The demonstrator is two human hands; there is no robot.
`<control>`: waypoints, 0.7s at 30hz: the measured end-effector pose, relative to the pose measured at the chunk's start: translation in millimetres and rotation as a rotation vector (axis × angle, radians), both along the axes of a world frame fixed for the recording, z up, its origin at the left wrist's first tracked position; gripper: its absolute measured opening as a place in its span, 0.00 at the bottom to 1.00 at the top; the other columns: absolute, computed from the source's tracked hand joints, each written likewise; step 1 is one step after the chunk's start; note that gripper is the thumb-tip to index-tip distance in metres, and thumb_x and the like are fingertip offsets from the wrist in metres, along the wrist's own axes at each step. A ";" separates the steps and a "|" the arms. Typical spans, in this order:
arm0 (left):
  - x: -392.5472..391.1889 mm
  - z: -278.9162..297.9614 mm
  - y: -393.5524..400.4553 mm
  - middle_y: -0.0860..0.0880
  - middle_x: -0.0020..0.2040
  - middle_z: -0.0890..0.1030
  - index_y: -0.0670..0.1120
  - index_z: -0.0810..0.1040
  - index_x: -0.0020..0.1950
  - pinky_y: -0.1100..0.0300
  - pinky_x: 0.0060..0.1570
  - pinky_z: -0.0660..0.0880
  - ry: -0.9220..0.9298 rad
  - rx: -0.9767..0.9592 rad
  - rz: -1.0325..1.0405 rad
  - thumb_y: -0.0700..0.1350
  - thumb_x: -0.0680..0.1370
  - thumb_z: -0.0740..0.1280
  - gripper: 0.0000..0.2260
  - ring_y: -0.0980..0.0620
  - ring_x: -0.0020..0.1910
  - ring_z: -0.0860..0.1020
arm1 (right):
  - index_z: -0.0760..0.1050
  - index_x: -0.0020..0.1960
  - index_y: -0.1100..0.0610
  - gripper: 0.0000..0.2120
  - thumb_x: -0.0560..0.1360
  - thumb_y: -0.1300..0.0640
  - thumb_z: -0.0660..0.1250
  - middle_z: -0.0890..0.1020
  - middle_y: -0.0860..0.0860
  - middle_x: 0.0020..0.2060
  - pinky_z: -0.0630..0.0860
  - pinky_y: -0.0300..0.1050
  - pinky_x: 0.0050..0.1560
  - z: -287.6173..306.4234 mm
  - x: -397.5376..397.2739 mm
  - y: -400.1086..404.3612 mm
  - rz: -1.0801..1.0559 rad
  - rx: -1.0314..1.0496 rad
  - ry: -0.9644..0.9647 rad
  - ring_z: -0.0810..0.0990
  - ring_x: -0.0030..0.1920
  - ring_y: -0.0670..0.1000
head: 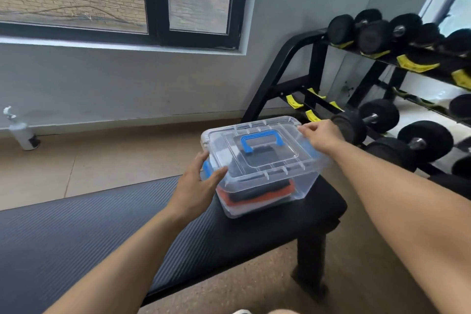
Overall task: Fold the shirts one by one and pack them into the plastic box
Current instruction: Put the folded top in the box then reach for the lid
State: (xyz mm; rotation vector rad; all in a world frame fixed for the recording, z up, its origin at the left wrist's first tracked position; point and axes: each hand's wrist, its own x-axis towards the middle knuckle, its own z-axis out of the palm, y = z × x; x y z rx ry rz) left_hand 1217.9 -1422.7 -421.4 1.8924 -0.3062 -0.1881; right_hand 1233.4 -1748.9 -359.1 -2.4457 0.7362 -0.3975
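A clear plastic box (305,187) stands on the right end of a black padded bench (328,205). Its clear lid (221,145) with a blue handle (262,141) lies on top. Through the walls I see folded shirts, a dark one (257,192) over an orange one (277,196). My left hand (197,186) rests against the box's left end at a blue latch (207,169), fingers spread. My right hand (322,135) touches the lid's far right corner, fingers lightly bent over the rim.
A dumbbell rack (369,64) with several black dumbbells stands close on the right, right behind my right hand. A grey ribbed mat (76,232) covers the bench to the left. A white bottle (23,132) stands on the floor by the wall under the window.
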 end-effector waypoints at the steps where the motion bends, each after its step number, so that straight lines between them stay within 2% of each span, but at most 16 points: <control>1: 1.3 -2.0 -0.4 0.50 0.78 0.67 0.55 0.58 0.80 0.47 0.73 0.66 0.042 -0.034 0.003 0.57 0.78 0.69 0.33 0.49 0.75 0.67 | 0.83 0.58 0.51 0.14 0.80 0.44 0.65 0.81 0.49 0.47 0.73 0.47 0.48 0.1 3.1 2.8 -0.001 -0.030 0.003 0.77 0.49 0.52; 2: 2.5 -2.1 -1.6 0.50 0.78 0.66 0.56 0.56 0.80 0.46 0.72 0.67 0.088 -0.065 0.013 0.57 0.77 0.70 0.36 0.49 0.74 0.68 | 0.83 0.58 0.51 0.13 0.81 0.45 0.65 0.81 0.49 0.48 0.74 0.48 0.48 -0.7 5.9 3.8 -0.010 -0.073 0.017 0.77 0.50 0.52; 4: 1.3 -1.1 -5.5 0.50 0.78 0.66 0.54 0.53 0.82 0.53 0.68 0.68 0.156 -0.087 0.031 0.58 0.76 0.71 0.40 0.50 0.70 0.71 | 0.83 0.56 0.50 0.10 0.80 0.48 0.67 0.83 0.50 0.51 0.77 0.50 0.50 -2.1 9.3 0.7 -0.044 -0.162 0.057 0.79 0.51 0.54; 6: -1.8 -0.9 -10.3 0.52 0.74 0.69 0.52 0.54 0.81 0.64 0.57 0.69 0.192 -0.119 0.034 0.58 0.76 0.71 0.40 0.58 0.58 0.75 | 0.83 0.56 0.50 0.09 0.80 0.49 0.67 0.84 0.52 0.54 0.79 0.51 0.52 -4.1 10.1 -1.1 -0.076 -0.179 0.073 0.80 0.53 0.55; 8: -4.6 -0.1 -14.9 0.55 0.66 0.71 0.51 0.57 0.80 0.69 0.46 0.68 0.202 -0.175 0.050 0.56 0.76 0.72 0.38 0.65 0.48 0.73 | 0.82 0.60 0.51 0.11 0.80 0.51 0.67 0.83 0.53 0.57 0.79 0.50 0.53 -8.9 10.8 -1.5 -0.079 -0.111 0.073 0.80 0.55 0.55; 9: -4.5 -0.3 -16.4 0.57 0.65 0.71 0.51 0.57 0.80 0.68 0.48 0.69 0.203 -0.204 0.070 0.55 0.76 0.72 0.37 0.63 0.50 0.74 | 0.81 0.62 0.52 0.12 0.80 0.51 0.67 0.82 0.53 0.60 0.78 0.50 0.55 -11.2 11.1 -1.1 -0.076 -0.059 0.066 0.80 0.58 0.56; 11: -3.6 1.0 -18.8 0.56 0.72 0.70 0.50 0.58 0.80 0.64 0.53 0.71 0.187 -0.268 0.109 0.49 0.76 0.74 0.37 0.56 0.61 0.75 | 0.79 0.66 0.52 0.15 0.81 0.52 0.67 0.81 0.53 0.64 0.77 0.50 0.57 -12.2 9.2 0.8 -0.075 0.024 0.050 0.79 0.62 0.56; 13: -2.9 3.2 -21.0 0.52 0.75 0.69 0.50 0.59 0.80 0.67 0.49 0.73 0.159 -0.326 0.136 0.42 0.77 0.73 0.36 0.53 0.67 0.74 | 0.79 0.67 0.52 0.16 0.80 0.53 0.68 0.80 0.53 0.65 0.76 0.51 0.58 -8.7 6.0 3.8 -0.084 0.085 0.038 0.78 0.64 0.57; 15: -1.5 4.3 -19.9 0.50 0.73 0.72 0.49 0.63 0.79 0.70 0.44 0.72 0.135 -0.356 0.213 0.36 0.78 0.70 0.31 0.55 0.63 0.74 | 0.80 0.64 0.52 0.15 0.78 0.54 0.71 0.80 0.53 0.63 0.76 0.53 0.61 -5.5 5.2 8.0 -0.070 0.191 0.016 0.78 0.62 0.56; 18: 4.3 2.6 -10.5 0.50 0.71 0.74 0.49 0.66 0.77 0.70 0.44 0.71 0.041 -0.327 0.369 0.35 0.80 0.63 0.26 0.57 0.59 0.74 | 0.82 0.60 0.51 0.13 0.75 0.54 0.74 0.82 0.52 0.57 0.80 0.54 0.58 -7.7 6.8 26.9 -0.020 0.354 0.009 0.81 0.57 0.55; 21: 10.6 0.6 -0.8 0.51 0.70 0.75 0.48 0.65 0.77 0.75 0.36 0.70 0.007 -0.289 0.389 0.37 0.81 0.62 0.24 0.57 0.58 0.74 | 0.81 0.63 0.50 0.16 0.77 0.51 0.72 0.80 0.52 0.62 0.75 0.52 0.60 -17.2 15.1 45.7 -0.066 0.298 -0.036 0.76 0.64 0.56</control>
